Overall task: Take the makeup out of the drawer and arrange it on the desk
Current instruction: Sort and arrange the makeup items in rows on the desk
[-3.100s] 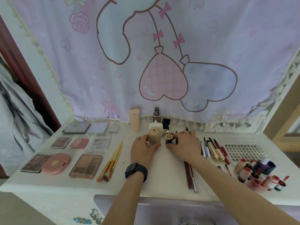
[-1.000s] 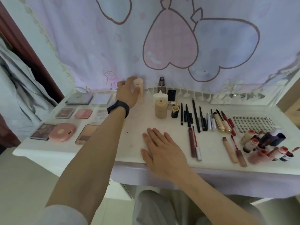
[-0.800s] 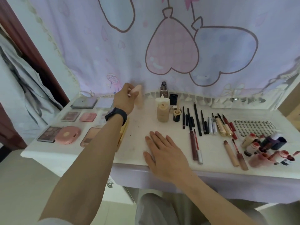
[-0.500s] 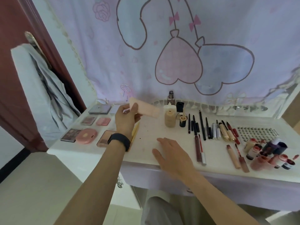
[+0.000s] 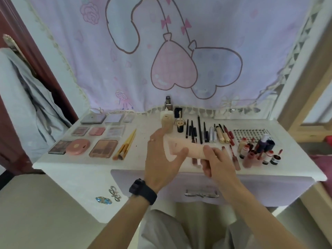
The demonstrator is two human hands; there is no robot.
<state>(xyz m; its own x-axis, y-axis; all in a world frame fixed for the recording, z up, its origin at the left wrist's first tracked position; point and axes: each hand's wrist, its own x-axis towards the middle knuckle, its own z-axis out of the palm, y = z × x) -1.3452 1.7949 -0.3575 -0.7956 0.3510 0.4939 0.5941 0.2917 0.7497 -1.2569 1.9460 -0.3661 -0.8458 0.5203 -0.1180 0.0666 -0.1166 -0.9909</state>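
Note:
Both hands hold a peach tube (image 5: 186, 149) sideways above the front of the white desk (image 5: 147, 160). My left hand (image 5: 161, 159) grips its flat left end, thumb under it. My right hand (image 5: 217, 163) grips its capped right end. Palettes and compacts (image 5: 89, 137) lie in rows at the desk's left, with brushes (image 5: 125, 145) beside them. Foundation bottles (image 5: 168, 121) stand at the back middle. Pencils and lip tubes (image 5: 206, 132) lie in a row right of them. The drawer (image 5: 203, 187) under the desk is closed.
Small red and white bottles (image 5: 258, 153) cluster at the desk's right end, behind them a dotted sheet (image 5: 249, 133). A pink curtain (image 5: 161, 51) hangs behind the desk. A grey garment (image 5: 27, 97) hangs on the door at left.
My left hand took the peach tube from the back of the desk and brought it forward. My right hand left the desk top and took hold of the tube's other end.

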